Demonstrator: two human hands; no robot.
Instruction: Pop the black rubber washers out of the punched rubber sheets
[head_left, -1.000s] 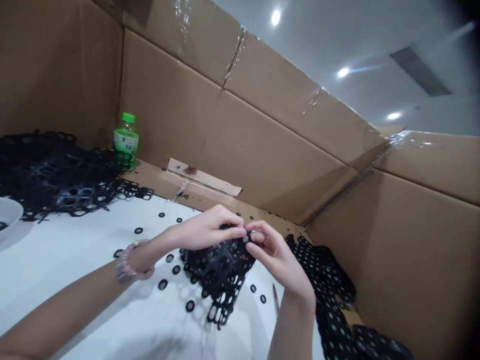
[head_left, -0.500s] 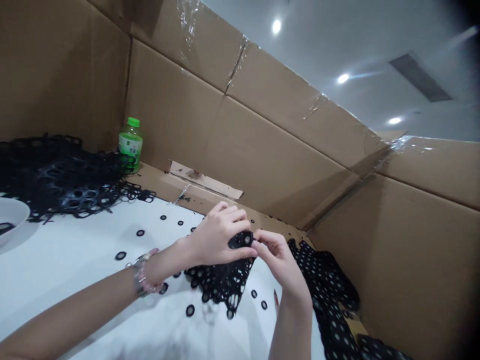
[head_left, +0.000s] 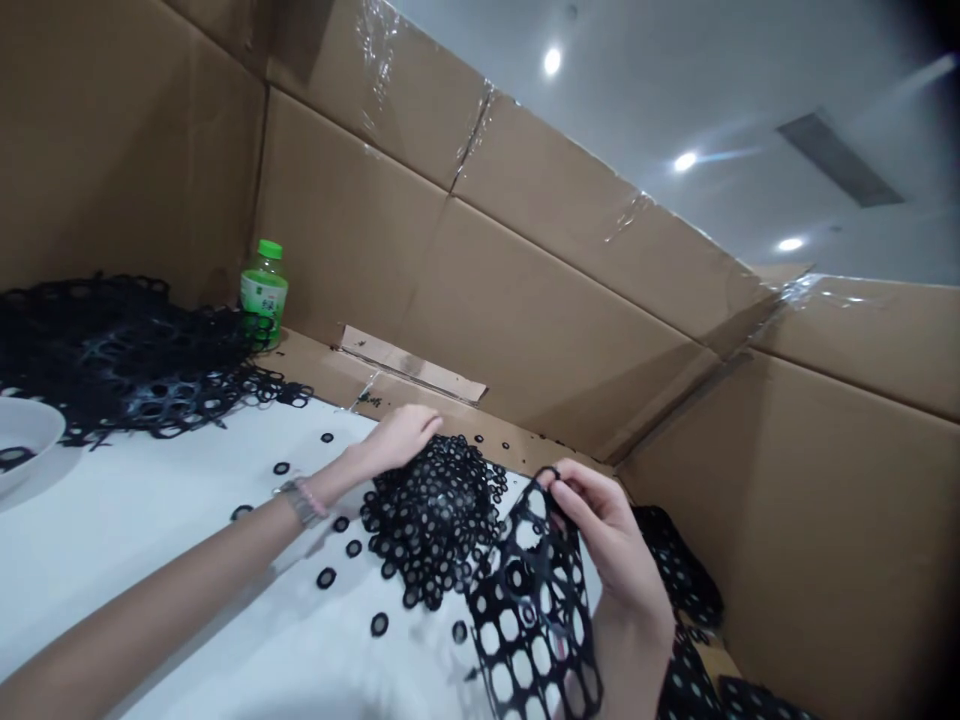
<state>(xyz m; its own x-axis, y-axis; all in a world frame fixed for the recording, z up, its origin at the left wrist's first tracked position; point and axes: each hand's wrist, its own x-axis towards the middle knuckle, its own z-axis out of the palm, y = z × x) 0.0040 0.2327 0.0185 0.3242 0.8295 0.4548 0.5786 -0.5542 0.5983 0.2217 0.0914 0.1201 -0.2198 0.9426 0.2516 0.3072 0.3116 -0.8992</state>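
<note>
My right hand (head_left: 607,530) pinches the top edge of a black perforated mesh sheet (head_left: 525,610), which hangs down towards the lower right with its many round holes showing. My left hand (head_left: 397,440) rests with its fingers together at the far edge of a heap of small black rings (head_left: 435,520), holding nothing I can see. A beaded bracelet (head_left: 301,503) circles my left wrist. Several loose black rings (head_left: 326,577) lie around the heap on a white table top (head_left: 165,560).
A large mass of black mesh (head_left: 112,360) lies at the left, beside a white bowl (head_left: 26,430) and a green-capped bottle (head_left: 264,295). Dotted black sheets (head_left: 679,565) lie at the right. Cardboard walls (head_left: 480,290) surround the table.
My hands have parted. The right hand has lifted the mesh sheet towards the lower right, away from the ring heap, and the left hand has moved back to the heap's far edge.
</note>
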